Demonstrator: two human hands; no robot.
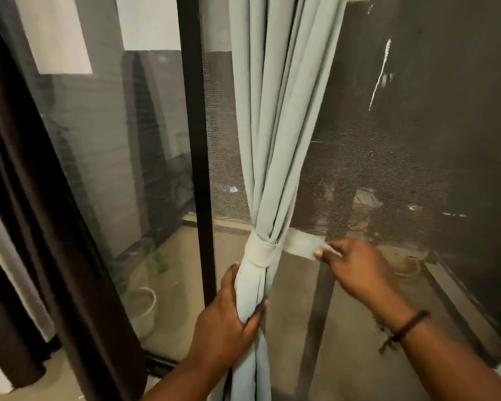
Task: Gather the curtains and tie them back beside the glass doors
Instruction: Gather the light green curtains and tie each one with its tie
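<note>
Left hand (229, 314) fingers around gathered curtain (275, 140), right hand (356, 273) fingers pinching blurred tieback (301, 243), its end hidden

Right of the gathered curtain (272, 140), open room is left in front of the mesh screen (388, 140). Left side is hemmed by the black door frame (197, 140); dark curtain (41, 198) hangs further left.
</note>
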